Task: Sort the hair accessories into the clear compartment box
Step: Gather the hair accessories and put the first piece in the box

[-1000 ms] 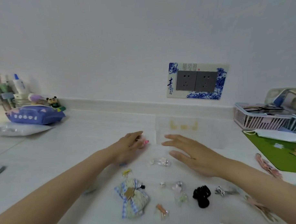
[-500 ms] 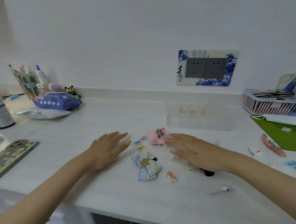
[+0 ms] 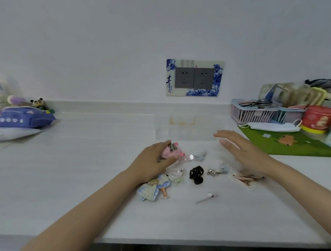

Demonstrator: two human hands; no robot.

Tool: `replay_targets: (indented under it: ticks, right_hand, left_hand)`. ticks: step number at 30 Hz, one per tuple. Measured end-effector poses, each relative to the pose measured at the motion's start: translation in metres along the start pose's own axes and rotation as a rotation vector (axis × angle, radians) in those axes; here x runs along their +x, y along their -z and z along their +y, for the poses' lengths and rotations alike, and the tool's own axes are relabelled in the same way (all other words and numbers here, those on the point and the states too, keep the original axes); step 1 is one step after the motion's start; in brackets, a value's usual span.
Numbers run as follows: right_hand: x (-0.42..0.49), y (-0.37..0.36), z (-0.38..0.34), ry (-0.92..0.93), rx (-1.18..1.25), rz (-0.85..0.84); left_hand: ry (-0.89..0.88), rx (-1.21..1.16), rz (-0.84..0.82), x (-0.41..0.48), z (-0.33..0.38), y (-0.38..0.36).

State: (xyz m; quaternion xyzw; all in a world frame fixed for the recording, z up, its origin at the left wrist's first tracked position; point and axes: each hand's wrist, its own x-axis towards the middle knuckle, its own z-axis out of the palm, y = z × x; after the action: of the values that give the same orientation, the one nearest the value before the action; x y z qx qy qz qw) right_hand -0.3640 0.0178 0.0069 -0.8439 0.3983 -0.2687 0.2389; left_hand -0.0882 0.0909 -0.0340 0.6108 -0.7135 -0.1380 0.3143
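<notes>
My left hand [image 3: 152, 161] grips a pink fluffy hair clip [image 3: 171, 150] just above the white desk. My right hand [image 3: 240, 151] hovers open, fingers spread, right of it and holds nothing. The clear compartment box [image 3: 187, 129] lies against the back ledge beyond both hands. Loose accessories lie between and below the hands: a black claw clip [image 3: 196, 174], a blue checked bow [image 3: 153, 187], a clear clip [image 3: 188, 158], a small silver clip [image 3: 214, 172], pink flat clips [image 3: 245, 179], a small orange clip [image 3: 164, 193] and a pearl-tipped pin [image 3: 207, 197].
A green mat [image 3: 285, 143] with a face mask [image 3: 273, 126] lies at the right, behind it a pink basket [image 3: 252, 113] and a red tin [image 3: 319, 118]. A purple pouch [image 3: 22, 119] sits at the far left. The desk's front edge runs along the bottom.
My left hand has moved right and closed on the pink fluffy clip, which lay free half a second ago. My right hand lifted off the accessories and shifted right. The view swung right.
</notes>
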Motion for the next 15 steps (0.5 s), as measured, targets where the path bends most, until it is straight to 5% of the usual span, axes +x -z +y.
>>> replay_targets:
  ticks: [4,8,15]
  right_hand:
    - [-0.012,0.041,0.05,-0.128,-0.154,0.112]
    - [-0.019,0.048,0.081,-0.32,0.037,0.039]
    - [-0.008,-0.001,0.058,-0.23,0.116,-0.062]
  left_hand:
    - [0.006,0.004,-0.014,0.014,0.011,-0.018]
    - [0.005,0.007,-0.037,0.03,0.018,-0.029]
    - [0.013,-0.068,-0.084,0.042,0.03,-0.042]
